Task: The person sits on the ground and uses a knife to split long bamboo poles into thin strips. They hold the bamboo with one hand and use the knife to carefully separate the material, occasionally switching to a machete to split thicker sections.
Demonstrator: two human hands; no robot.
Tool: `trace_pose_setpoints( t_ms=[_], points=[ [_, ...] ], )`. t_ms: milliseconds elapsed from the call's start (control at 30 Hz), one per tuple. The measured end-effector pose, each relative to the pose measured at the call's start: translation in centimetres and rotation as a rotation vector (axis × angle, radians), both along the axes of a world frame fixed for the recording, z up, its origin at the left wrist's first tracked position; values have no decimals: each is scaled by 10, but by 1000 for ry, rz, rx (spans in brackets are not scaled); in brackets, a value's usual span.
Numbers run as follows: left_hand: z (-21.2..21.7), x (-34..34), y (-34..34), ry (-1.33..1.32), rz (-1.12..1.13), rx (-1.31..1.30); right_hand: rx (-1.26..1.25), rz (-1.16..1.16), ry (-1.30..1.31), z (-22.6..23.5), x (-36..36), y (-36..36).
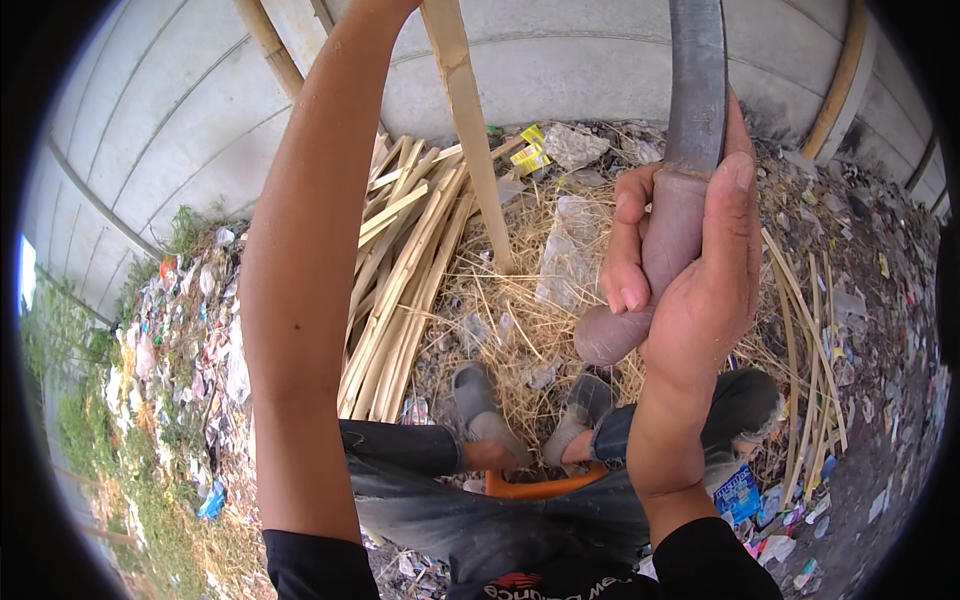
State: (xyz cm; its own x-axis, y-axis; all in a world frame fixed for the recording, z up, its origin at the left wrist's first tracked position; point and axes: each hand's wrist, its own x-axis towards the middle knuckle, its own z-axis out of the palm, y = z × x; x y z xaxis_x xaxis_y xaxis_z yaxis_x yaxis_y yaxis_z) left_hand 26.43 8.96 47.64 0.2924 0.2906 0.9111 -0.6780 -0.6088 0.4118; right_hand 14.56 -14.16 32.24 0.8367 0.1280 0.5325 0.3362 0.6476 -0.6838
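Note:
My right hand [710, 250] is wrapped round the brown, rounded wooden handle [672, 235] of a large machete. Its dark, broad blade [697, 90] rises past the upper edge, so the tip is out of sight. My left forearm [310, 250] stretches up to the top edge, where the hand is cut off. Right beside that wrist, a long pale bamboo strip [470, 120] stands nearly upright. Its lower end meets the straw-covered ground between the machete and a pile of similar strips [405, 290]. Whether my left hand holds this strip cannot be seen.
Below me are my grey clogs [480, 395] and an orange seat edge [545, 484]. More thin strips [815, 360] lie at the right. Fibrous shavings [500, 330] and litter cover the ground; a concrete wall [560, 70] stands ahead, with weeds [90, 420] at the left.

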Motion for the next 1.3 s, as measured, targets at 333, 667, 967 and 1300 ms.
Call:
trace_pose_setpoints(
  t_ms=[333,667,967,1300],
  points=[
    [-1,17,13,-70,-104,-54,-366,339,394,-89,1,1],
    [-3,13,-1,-53,10,-22,-123,88,69,-63,-19,22],
    [-1,9,12,10,-138,-123,-86,99,143,-5,-2,-4],
    [-3,31,20,30,-299,-129,-541,404,454,-106,19,-12]
  ],
)
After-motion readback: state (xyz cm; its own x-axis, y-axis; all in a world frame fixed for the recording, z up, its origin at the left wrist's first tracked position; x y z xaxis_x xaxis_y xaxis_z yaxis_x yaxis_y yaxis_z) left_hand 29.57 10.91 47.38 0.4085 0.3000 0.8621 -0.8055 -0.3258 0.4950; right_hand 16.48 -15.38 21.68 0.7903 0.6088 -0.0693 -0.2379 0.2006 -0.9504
